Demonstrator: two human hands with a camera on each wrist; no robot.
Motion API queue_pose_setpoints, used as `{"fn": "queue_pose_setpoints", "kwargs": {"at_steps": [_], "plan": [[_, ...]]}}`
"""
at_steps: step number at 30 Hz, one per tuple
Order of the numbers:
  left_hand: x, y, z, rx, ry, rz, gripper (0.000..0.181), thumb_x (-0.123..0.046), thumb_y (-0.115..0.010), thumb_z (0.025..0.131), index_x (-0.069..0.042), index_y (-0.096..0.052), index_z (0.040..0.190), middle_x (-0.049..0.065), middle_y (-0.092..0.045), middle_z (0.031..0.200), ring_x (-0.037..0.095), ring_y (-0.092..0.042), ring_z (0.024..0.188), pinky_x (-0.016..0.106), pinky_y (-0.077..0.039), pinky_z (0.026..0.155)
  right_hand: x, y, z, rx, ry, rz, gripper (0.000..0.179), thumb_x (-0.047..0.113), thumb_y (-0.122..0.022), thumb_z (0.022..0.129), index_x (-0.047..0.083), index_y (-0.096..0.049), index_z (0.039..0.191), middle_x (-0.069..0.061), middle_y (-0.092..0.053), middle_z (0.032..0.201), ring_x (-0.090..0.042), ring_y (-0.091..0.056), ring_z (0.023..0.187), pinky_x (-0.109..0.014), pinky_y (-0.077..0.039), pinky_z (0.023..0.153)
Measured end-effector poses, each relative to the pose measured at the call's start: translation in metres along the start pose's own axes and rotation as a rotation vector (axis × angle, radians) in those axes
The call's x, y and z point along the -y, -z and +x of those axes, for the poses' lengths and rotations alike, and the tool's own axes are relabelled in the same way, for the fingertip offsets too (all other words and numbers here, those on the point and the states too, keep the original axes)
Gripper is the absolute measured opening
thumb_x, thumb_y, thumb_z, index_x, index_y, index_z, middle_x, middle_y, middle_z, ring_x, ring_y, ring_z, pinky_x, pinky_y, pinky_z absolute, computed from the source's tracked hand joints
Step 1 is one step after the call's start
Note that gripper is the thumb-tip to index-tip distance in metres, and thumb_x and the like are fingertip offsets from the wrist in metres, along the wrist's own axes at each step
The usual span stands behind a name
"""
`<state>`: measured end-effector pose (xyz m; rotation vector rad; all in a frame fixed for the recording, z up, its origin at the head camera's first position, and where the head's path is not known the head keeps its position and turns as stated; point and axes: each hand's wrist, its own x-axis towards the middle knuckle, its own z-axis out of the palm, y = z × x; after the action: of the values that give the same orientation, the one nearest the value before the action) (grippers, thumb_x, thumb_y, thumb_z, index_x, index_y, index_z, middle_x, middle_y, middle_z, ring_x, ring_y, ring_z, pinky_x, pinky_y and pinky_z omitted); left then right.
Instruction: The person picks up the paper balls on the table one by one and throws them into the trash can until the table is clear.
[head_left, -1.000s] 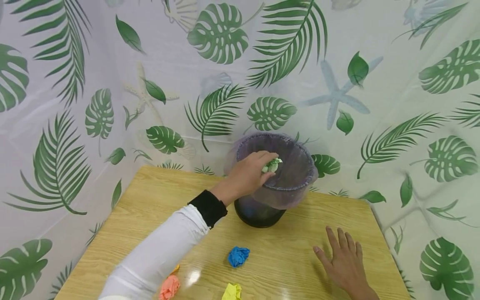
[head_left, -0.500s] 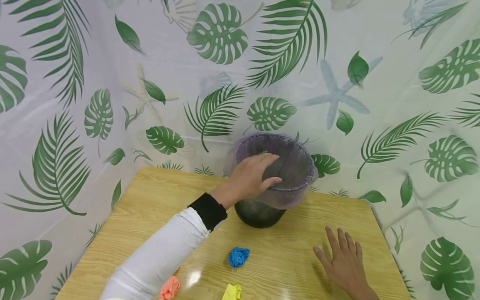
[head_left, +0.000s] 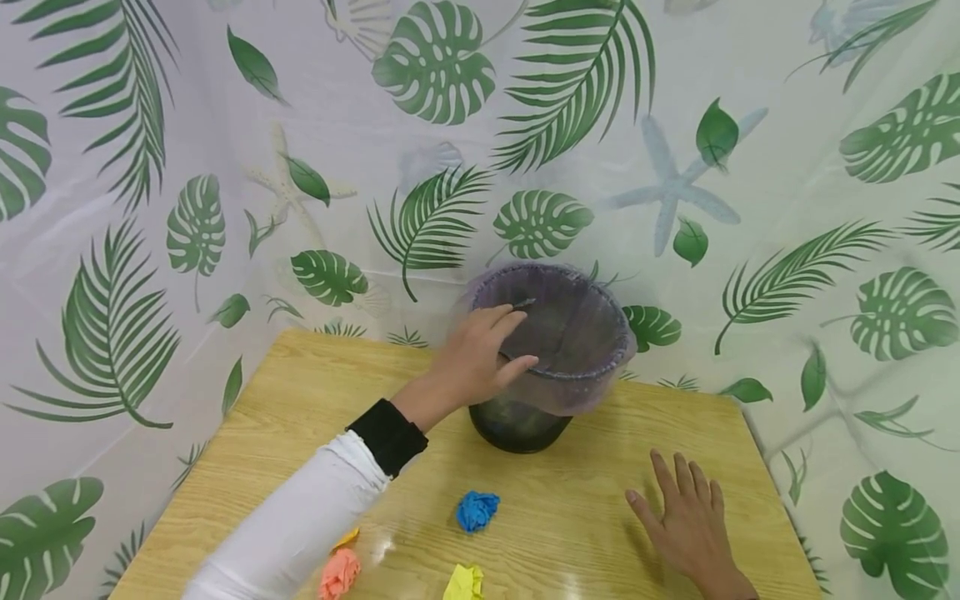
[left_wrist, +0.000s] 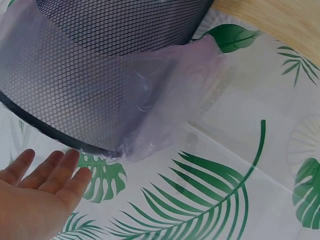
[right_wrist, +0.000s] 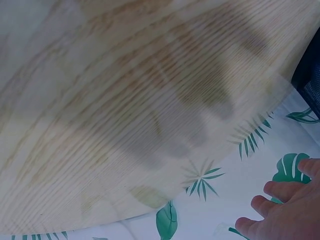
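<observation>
A black mesh wastebasket has a thin purple bin liner folded over its rim. At the left side of that rim is my left hand, thumb and fingers spread, holding nothing. The left wrist view has those extended fingers near the rim; whether they touch it I cannot tell. Over the table's right part, my right hand has its fingers extended and holds nothing. Between the hands, nearer me, lies a blue crumpled paper ball. No green paper ball shows in any view now.
A yellow paper ball lies at the front edge of the head view. Left of it are a coral paper ball and an orange one, partly hidden by the left sleeve. A leaf-print sheet hangs behind the wooden table.
My left hand has let go of the green crumpled paper ball over the wastebasket, then drawn back left and slightly down. The right hand stays where it was.
</observation>
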<state>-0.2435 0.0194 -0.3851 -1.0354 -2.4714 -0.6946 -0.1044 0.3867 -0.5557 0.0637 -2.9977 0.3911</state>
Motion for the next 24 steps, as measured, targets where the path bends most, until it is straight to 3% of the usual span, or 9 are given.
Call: {"fn": "queue_pose_setpoints", "kwargs": {"at_steps": [12,18,24], "plan": [[0.02,0.004,-0.04,-0.059,0.024,0.101,0.065,-0.044,-0.07,0.098,-0.001,-0.055,0.145,0.021,-0.055,0.145,0.036,-0.051,0.136,0.047,-0.04,0.116,0.0,-0.001,0.002,0.005,0.006,-0.005,0.081,0.059,-0.048,0.104,0.007,-0.028,0.162,-0.038,-0.023,0.159,-0.063,-0.019,0.142,-0.083,-0.01,0.108],[0.03,0.003,-0.058,-0.123,-0.005,0.115,0.064,-0.04,-0.073,0.096,0.0,-0.055,0.144,0.019,-0.058,0.141,0.036,-0.055,0.131,0.048,-0.042,0.114,0.001,0.0,0.002,0.012,0.001,-0.021,0.082,0.06,-0.048,0.103,0.007,-0.028,0.162,-0.038,-0.024,0.159,-0.061,-0.018,0.143,-0.082,-0.011,0.108],[0.046,-0.003,-0.082,-0.116,0.005,0.148,0.067,-0.04,-0.074,0.095,0.0,-0.055,0.144,0.021,-0.059,0.138,0.037,-0.056,0.13,0.051,-0.041,0.114,0.0,0.001,0.002,0.022,-0.005,-0.029,0.083,0.061,-0.048,0.103,0.009,-0.025,0.163,-0.037,-0.022,0.159,-0.061,-0.018,0.143,-0.082,-0.01,0.109]]}}
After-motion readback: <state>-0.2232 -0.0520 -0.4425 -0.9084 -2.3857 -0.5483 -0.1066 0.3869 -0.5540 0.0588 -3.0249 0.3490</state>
